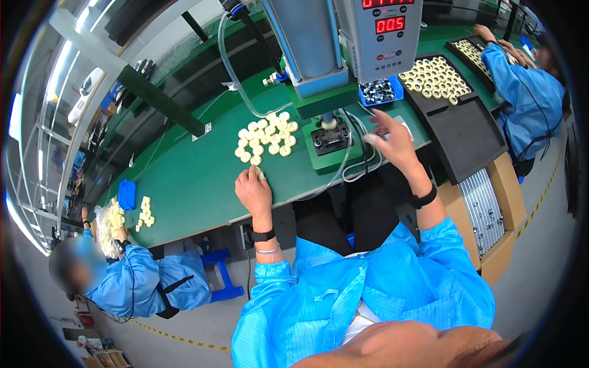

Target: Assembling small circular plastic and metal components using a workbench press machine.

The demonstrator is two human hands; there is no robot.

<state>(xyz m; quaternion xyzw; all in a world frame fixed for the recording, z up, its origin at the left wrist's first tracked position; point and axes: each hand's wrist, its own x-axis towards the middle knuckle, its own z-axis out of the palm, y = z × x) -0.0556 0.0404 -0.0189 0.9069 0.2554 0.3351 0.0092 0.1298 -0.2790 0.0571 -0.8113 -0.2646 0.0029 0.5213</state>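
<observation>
My left hand [253, 191] is closed at the table's front edge, its fingertips pinching a small cream round plastic piece [261, 175]. Just beyond it lies a loose cluster of similar cream pieces [270, 130]. My right hand [392, 142] hangs in the air right of the bench press [319, 73], thumb and fingers apart, with nothing seen in it. Under the press ram, a pale round part [329, 123] sits above the black fixture [332, 142], which is mounted on a green base [325, 163].
A blue bin of metal parts [380, 92] stands behind my right hand. Further right, a black tray [463, 135] carries many cream rings, above a cardboard box [508, 190]. Tubes and cables [359, 165] loop beside the press. Co-workers in blue sit at both sides.
</observation>
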